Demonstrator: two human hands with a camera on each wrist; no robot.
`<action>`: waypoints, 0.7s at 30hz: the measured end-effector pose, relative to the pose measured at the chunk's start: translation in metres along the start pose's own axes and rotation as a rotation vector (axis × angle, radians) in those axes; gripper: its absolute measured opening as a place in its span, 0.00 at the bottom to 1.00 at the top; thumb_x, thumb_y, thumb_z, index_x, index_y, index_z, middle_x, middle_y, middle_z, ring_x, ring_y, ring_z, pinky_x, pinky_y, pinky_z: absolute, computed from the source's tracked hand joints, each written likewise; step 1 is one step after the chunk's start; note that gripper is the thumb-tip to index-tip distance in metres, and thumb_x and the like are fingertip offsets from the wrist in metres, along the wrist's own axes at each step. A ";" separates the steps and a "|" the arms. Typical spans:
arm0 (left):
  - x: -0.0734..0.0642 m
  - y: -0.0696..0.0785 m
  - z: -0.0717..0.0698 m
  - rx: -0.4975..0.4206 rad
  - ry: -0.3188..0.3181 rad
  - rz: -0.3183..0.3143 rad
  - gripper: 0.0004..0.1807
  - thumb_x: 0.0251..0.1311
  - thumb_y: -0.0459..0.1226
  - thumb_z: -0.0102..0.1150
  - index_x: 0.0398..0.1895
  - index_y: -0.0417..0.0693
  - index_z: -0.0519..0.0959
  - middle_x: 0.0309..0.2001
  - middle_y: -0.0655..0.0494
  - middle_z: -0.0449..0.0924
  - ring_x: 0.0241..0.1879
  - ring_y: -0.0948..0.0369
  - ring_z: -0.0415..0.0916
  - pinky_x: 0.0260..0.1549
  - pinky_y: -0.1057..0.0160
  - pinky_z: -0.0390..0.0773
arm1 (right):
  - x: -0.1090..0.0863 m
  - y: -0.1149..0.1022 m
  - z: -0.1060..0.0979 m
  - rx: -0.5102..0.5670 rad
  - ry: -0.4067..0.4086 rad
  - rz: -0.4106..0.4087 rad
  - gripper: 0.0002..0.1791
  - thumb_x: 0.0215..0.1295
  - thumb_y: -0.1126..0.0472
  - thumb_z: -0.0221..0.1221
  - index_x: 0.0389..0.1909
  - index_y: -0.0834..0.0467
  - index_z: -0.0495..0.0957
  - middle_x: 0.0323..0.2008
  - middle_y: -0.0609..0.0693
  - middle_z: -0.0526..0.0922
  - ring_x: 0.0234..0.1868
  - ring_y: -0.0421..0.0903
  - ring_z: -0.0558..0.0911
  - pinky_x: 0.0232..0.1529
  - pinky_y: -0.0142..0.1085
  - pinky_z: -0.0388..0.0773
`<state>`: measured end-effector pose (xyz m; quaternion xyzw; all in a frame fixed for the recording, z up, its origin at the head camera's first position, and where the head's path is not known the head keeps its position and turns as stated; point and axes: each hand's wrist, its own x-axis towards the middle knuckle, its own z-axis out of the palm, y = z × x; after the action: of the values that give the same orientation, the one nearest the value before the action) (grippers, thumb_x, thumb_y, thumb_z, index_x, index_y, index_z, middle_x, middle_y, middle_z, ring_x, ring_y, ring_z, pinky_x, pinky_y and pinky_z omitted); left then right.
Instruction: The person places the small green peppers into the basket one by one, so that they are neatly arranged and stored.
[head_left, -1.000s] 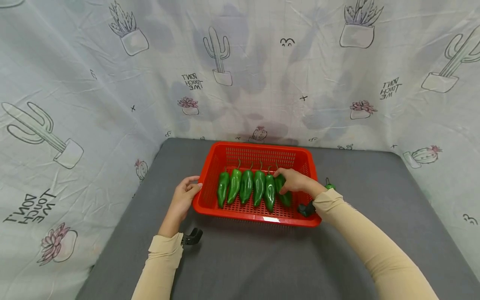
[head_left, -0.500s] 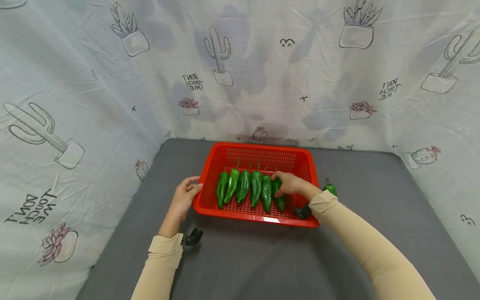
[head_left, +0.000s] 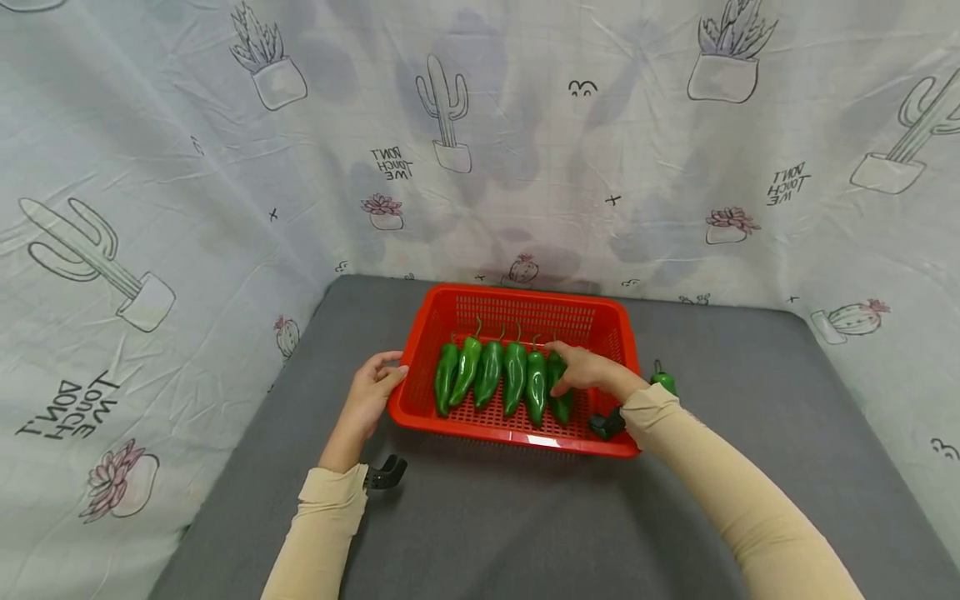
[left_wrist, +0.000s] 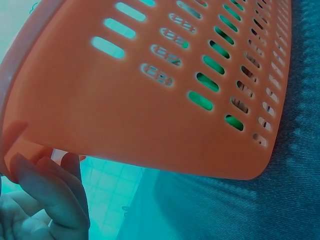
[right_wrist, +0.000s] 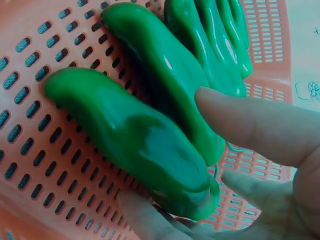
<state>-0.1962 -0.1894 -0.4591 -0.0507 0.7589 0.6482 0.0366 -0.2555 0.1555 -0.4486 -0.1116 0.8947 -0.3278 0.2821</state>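
Note:
My left hand (head_left: 370,392) pinches the left rim of a red plastic basket (head_left: 465,429); the left wrist view shows fingertips (left_wrist: 42,185) at the rim's underside. Several long green peppers lie side by side in the basket, stems pointing away from me. Over the rightmost green pepper (right_wrist: 135,145) is my right hand (head_left: 596,371), thumb (right_wrist: 250,120) and fingers spread around its stem end. That thumb reaches across toward the neighbouring pepper (right_wrist: 165,70). The fingers below lie along the pepper's other side, partly hidden by it.
Another green pepper (head_left: 663,382) lies outside the basket on the right, partly covered by my sleeve. The basket stands on a grey table (head_left: 480,517). A white curtain (head_left: 517,150) with cactus drawings hangs behind and on both sides.
The right hand has shifted slightly left along with the rightmost pepper, and the row of peppers has moved a little left in the basket. My left hand stays at the rim.

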 end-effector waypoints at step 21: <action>0.000 0.002 0.000 0.008 -0.002 -0.007 0.21 0.68 0.35 0.51 0.62 0.40 0.67 0.47 0.36 0.75 0.37 0.59 0.78 0.34 0.67 0.78 | -0.011 0.000 -0.015 0.090 0.017 -0.018 0.47 0.57 0.63 0.64 0.73 0.59 0.48 0.72 0.62 0.51 0.70 0.63 0.56 0.60 0.55 0.66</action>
<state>-0.1963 -0.1889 -0.4570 -0.0525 0.7614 0.6450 0.0398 -0.2556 0.1678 -0.4342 -0.1039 0.8805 -0.3710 0.2763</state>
